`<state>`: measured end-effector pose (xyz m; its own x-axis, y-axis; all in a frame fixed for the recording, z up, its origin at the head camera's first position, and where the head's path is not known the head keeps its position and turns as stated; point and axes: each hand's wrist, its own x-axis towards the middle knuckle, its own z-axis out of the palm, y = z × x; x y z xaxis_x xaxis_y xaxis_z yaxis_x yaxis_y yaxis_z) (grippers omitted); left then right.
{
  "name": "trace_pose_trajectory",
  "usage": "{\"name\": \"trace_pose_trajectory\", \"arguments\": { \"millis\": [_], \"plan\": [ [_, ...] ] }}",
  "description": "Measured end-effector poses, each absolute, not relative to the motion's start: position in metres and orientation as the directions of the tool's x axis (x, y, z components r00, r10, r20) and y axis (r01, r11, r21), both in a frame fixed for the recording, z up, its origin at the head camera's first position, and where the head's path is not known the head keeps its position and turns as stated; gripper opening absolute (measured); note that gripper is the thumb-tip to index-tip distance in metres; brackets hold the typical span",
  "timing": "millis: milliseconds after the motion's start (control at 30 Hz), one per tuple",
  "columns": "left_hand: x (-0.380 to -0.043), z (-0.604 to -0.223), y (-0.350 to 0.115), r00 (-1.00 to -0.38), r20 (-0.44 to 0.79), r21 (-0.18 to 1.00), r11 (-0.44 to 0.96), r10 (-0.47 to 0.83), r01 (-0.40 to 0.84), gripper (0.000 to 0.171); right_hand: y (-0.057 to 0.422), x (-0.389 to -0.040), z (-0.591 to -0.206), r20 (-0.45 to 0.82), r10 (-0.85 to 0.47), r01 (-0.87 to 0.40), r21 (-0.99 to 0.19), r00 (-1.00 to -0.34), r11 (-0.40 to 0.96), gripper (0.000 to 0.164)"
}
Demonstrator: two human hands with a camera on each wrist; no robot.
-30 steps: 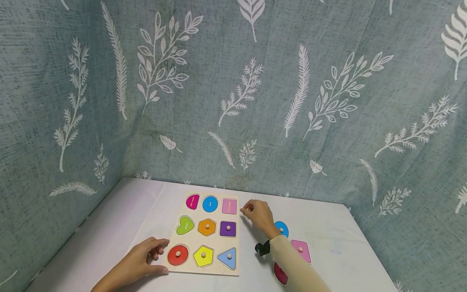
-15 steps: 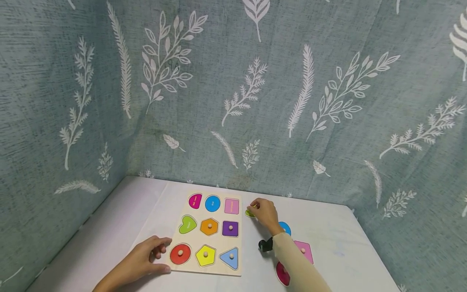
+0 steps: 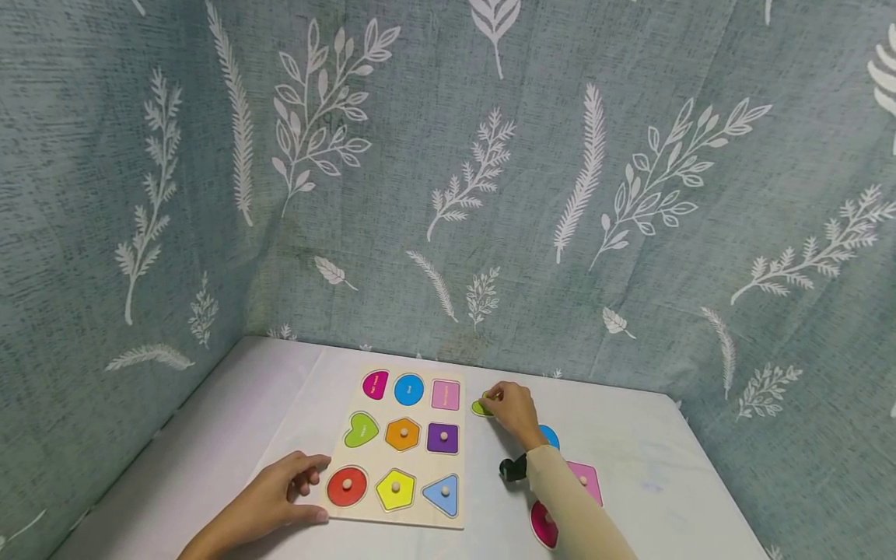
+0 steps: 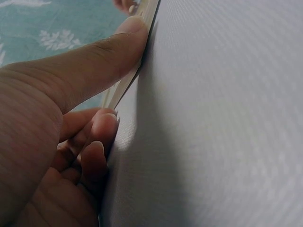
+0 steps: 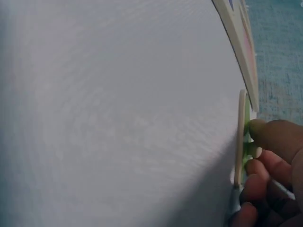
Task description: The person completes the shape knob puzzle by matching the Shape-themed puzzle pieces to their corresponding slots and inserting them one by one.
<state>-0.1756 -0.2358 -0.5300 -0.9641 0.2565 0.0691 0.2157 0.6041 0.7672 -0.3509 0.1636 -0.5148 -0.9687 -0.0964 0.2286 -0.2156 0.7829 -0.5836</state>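
My right hand (image 3: 513, 408) pinches a green knobbed puzzle piece (image 5: 246, 116) just right of the board, its fingers at the small wooden knob. The piece stands tilted on edge in the right wrist view, and fingers cover part of it. The wooden shape-puzzle board (image 3: 399, 463) lies flat on the table. Along its left edge rests my left hand (image 3: 280, 488), thumb (image 4: 109, 59) and fingertips against the board's side. The heart recess (image 3: 360, 430) shows green with no knob. Orange, purple, red, yellow and light-blue knobbed pieces sit in the board.
Right of the board lie a blue piece (image 3: 550, 435), a pink piece (image 3: 586, 476) and a dark magenta piece (image 3: 542, 525), partly covered by the right forearm. A black wrist camera (image 3: 513, 469) juts from that arm. Patterned cloth (image 3: 490, 194) hangs behind the white table (image 3: 644, 451).
My right hand has shifted slightly right, away from the board's edge, and the green piece has come into sight under its fingers. My left hand stays at the board.
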Motion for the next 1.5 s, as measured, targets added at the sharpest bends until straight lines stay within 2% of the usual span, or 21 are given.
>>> {"name": "trace_pose_trajectory", "arguments": {
  "millis": [633,967,1500],
  "plan": [
    [-0.175,-0.531,-0.237,-0.956,0.103,0.761,0.597,0.275,0.254,0.079,0.166,-0.342,-0.513,0.217,-0.056,-0.182,-0.623,-0.975,0.76,0.016],
    [-0.176,-0.532,-0.232,-0.982,0.021,0.771,0.622,0.19,0.137,0.08,0.168,-0.342,-0.515,0.211,-0.05,-0.168,-0.587,-0.976,0.792,0.018],
    [-0.177,-0.533,-0.231,-0.981,0.02,0.766,0.628,0.191,0.138,0.079,0.164,-0.338,-0.507,0.228,-0.079,-0.202,-0.589,-0.971,0.782,0.015]
  ]
}}
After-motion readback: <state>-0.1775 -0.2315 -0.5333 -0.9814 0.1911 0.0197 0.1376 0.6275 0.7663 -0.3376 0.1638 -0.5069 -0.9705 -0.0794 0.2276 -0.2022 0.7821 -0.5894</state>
